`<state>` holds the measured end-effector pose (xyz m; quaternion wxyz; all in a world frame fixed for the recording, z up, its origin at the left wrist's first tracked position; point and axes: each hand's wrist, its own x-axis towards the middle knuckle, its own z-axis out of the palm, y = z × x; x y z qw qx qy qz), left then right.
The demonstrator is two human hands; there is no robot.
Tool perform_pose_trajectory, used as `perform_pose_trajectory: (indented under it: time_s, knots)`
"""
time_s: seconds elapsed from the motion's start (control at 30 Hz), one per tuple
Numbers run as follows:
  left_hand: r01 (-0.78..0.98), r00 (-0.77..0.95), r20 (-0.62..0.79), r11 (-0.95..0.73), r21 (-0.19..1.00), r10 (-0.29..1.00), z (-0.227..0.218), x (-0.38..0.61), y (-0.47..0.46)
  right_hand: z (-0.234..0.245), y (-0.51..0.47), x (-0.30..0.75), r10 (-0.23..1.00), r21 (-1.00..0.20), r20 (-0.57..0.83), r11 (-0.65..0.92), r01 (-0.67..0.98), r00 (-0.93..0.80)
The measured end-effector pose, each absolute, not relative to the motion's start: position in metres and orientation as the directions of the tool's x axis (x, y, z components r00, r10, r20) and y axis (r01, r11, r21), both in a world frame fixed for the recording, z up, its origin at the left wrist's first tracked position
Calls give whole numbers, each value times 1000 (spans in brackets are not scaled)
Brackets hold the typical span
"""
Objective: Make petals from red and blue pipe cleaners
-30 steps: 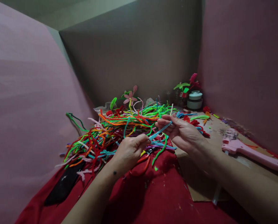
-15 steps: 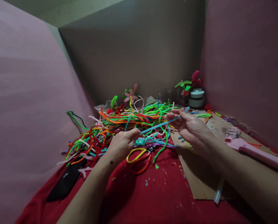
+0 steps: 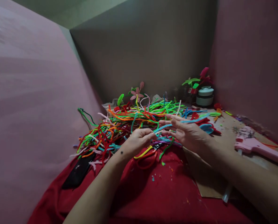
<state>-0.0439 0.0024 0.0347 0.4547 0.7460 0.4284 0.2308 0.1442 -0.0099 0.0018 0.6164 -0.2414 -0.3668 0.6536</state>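
A light blue pipe cleaner (image 3: 163, 127) stretches between my two hands over the front of a heap of coloured pipe cleaners (image 3: 127, 119). Its near end is pinched between the thumb and bent fingers of my left hand (image 3: 137, 142). My right hand (image 3: 191, 137) has its fingers extended under the strand and the thumb against it; the far end sticks out past the knuckles. Just below my left hand, scissors (image 3: 144, 153) with a yellow and a red handle lie on the red cloth (image 3: 167, 199). Blue and red looped pieces (image 3: 206, 128) show behind my right hand.
A pink glue gun (image 3: 258, 147) with a clear stick rests on brown cardboard (image 3: 206, 186) at the right. A black flat object (image 3: 77, 174) lies at the left. A pink flower (image 3: 136, 94) and a pale lidded jar (image 3: 204, 96) stand behind. Pink walls flank both sides.
The view has shifted left, so the surroundings appear farther right. My hands have come closer together along the light blue pipe cleaner, and more of it extends past my right hand.
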Motion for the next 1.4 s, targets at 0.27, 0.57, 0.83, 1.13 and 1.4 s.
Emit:
perform_pose_trajectory:
  time_s: [0.27, 0.57, 0.83, 1.13, 1.4]
  knots:
    - [339, 598, -66, -178, 924, 799, 32, -41, -2, -6, -10, 139, 970, -851, 155, 34, -523, -189]
    - [453, 584, -48, -276, 848, 810, 37, -54, 5, 0, 1, 160, 996, -843, 73, 85, -531, 45]
    - [425, 594, -37, -274, 863, 804, 44, -67, 6, 7, 10, 179, 961, -818, -8, 153, -555, 277]
    - [275, 431, 10, -142, 951, 902, 30, -44, 5, 1, -17, 138, 962, -941, -26, -115, -319, -272]
    - [-35, 437, 18, -3, 999, 899, 7, -30, 2, -8, -24, 133, 847, -854, -109, -348, -388, -520]
